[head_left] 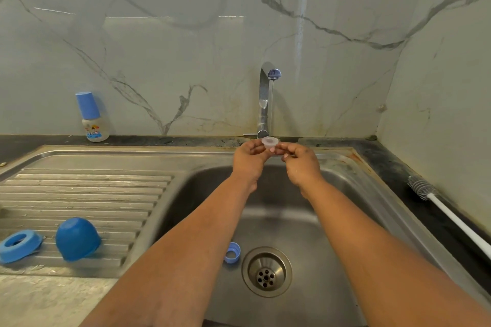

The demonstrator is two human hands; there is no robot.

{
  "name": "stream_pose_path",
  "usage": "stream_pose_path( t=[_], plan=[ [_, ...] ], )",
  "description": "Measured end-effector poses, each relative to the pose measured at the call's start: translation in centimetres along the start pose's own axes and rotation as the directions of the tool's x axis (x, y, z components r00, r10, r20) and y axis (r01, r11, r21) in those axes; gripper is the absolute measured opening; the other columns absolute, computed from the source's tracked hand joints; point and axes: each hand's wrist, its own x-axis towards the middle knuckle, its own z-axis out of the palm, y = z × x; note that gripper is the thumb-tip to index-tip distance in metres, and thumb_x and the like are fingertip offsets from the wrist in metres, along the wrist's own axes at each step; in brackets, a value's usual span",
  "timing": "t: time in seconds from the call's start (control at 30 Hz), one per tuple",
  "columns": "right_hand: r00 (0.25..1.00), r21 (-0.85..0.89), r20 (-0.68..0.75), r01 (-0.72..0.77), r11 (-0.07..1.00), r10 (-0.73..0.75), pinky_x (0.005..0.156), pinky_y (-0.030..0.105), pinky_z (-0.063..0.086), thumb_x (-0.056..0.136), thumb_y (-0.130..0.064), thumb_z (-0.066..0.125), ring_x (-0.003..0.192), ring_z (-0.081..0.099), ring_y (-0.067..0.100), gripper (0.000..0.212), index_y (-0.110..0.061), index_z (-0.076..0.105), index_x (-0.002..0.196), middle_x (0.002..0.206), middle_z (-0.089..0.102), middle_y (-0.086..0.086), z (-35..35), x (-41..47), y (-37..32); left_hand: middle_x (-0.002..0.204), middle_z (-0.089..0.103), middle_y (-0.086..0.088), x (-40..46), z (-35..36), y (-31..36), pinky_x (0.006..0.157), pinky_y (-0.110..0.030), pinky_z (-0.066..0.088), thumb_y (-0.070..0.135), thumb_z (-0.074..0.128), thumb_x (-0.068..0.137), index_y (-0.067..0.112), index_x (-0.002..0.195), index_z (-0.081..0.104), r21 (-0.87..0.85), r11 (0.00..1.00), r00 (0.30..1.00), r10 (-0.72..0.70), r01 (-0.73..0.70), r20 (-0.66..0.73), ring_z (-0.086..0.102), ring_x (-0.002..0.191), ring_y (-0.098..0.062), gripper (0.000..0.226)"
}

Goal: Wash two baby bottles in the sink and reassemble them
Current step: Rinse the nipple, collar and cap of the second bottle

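1. Home kitchen: stainless sink (345,180), faucet (263,103) at its back rim.
2. Ribbed drainboard (87,194) left of sink.
3. Marble-look backsplash (186,48) behind sink; dark countertop (425,194) to its right.

Your two forearms are showing bare from the lower frame edge up to the wrists; you are wearing no sleeves within view. Your left hand (248,160) and right hand (301,164) are both showing uncovered: you are wearing no gloves, and no rings, watch or bands are showing on the visible sides. Fingernails are showing short and pale. Both forearms are appearing elongated through the wide-angle lens.
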Motion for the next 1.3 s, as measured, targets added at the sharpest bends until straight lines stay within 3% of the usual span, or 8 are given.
stream_pose_path(
  t=[0.1,0.2,0.4,0.83,0.93,1.07,1.2,1.3],
  plan=[
    [0.981,-0.219,-0.1,0.143,0.965,-0.168,0.094,0.016,0.034,0.09,0.011,0.039,0.114,0.055,0.021,0.049,-0.012,0.062,0.126,0.127,0.058,0.008,-0.2,-0.1,-0.1,0.085,0.068,0.001,0.0,-0.1,-0.4,0.088,-0.025,0.052,-0.004,0.071,0.082,0.013,0.098,0.065,0.072,0.996,0.998,0.05,-0.052,0.024,0.064,0.082,-0.008,0.024],
    [0.957,-0.352,0.046,0.284,0.892,-0.287,0.106,0.024,0.033,0.081,0.015,0.039,0.122,0.047,0.024,0.064,-0.02,0.06,0.131,0.136,0.052,0.004,0.0,0.2,0.1,0.081,0.068,0.002,0.0,0.0,-0.8,0.083,-0.026,0.053,-0.002,0.073,0.081,0.021,0.088,0.065,0.149,0.982,0.994,0.11,-0.112,0.02,0.063,0.079,-0.01,0.025],
    [0.954,-0.535,0.14,0.299,0.791,-0.266,0.111,0.033,0.021,0.079,0.01,0.042,0.136,0.032,0.015,0.077,-0.045,0.055,0.131,0.141,0.049,-0.019,-0.8,-0.1,0.1,0.087,0.073,-0.002,0.1,-0.4,-0.7,0.084,-0.026,0.054,0.0,0.072,0.082,0.021,0.089,0.069,0.154,0.981,0.991,0.129,-0.121,-0.044,0.068,0.088,-0.016,0.022],
    [0.942,-0.678,0.305,0.318,0.663,-0.139,0.111,0.045,0.012,0.086,0.005,0.042,0.148,0.002,0.013,0.08,-0.046,0.03,0.147,0.156,0.024,-0.022,-1.0,-1.0,-1.3,0.085,0.073,-0.008,0.1,-1.2,-0.5,0.081,-0.03,0.057,0.005,0.078,0.079,0.009,0.093,0.073,0.31,0.946,0.994,0.11,-0.1,-0.015,0.069,0.082,-0.016,0.016],
    [0.944,-0.555,0.272,0.314,0.77,-0.188,0.113,0.04,0.015,0.085,0.007,0.041,0.146,0.013,0.014,0.074,-0.042,0.045,0.14,0.15,0.035,-0.023,-0.8,-0.4,-1.2,0.086,0.074,-0.01,0.4,-1.5,0.0,0.082,-0.028,0.056,0.002,0.078,0.077,0.004,0.094,0.073,0.257,0.963,0.995,0.094,-0.08,-0.04,0.069,0.082,-0.017,0.018],
    [0.965,-0.402,-0.006,0.238,0.884,-0.262,0.11,0.043,0.034,0.079,0.011,0.042,0.128,0.044,0.026,0.062,-0.028,0.069,0.119,0.124,0.065,-0.003,-1.3,1.4,0.1,0.083,0.073,-0.007,0.8,-2.1,0.0,0.079,-0.027,0.056,0.003,0.081,0.074,0.013,0.087,0.072,0.186,0.982,0.994,0.055,-0.037,-0.09,0.066,0.078,-0.014,0.019],
    [0.98,-0.355,-0.098,0.126,0.926,-0.171,0.105,0.036,0.044,0.075,0.01,0.042,0.113,0.057,0.027,0.061,-0.028,0.073,0.112,0.115,0.066,0.009,-1.7,1.7,1.2,0.079,0.07,-0.01,0.6,-1.3,-0.3,0.069,-0.022,0.054,-0.003,0.072,0.082,0.005,0.089,0.071,0.157,0.987,0.997,0.047,-0.037,-0.063,0.064,0.072,-0.014,0.011],
    [0.987,-0.287,-0.113,0.075,0.955,-0.112,0.092,0.036,0.051,0.074,0.008,0.04,0.098,0.06,0.028,0.062,-0.031,0.073,0.109,0.11,0.068,0.012,-1.5,1.7,1.1,0.074,0.069,-0.007,0.9,-0.7,-0.4,0.081,-0.033,0.055,-0.005,0.062,0.087,0.018,0.077,0.071,0.177,0.983,0.998,0.053,-0.045,-0.041,0.063,0.075,-0.017,0.027]
  ],
)
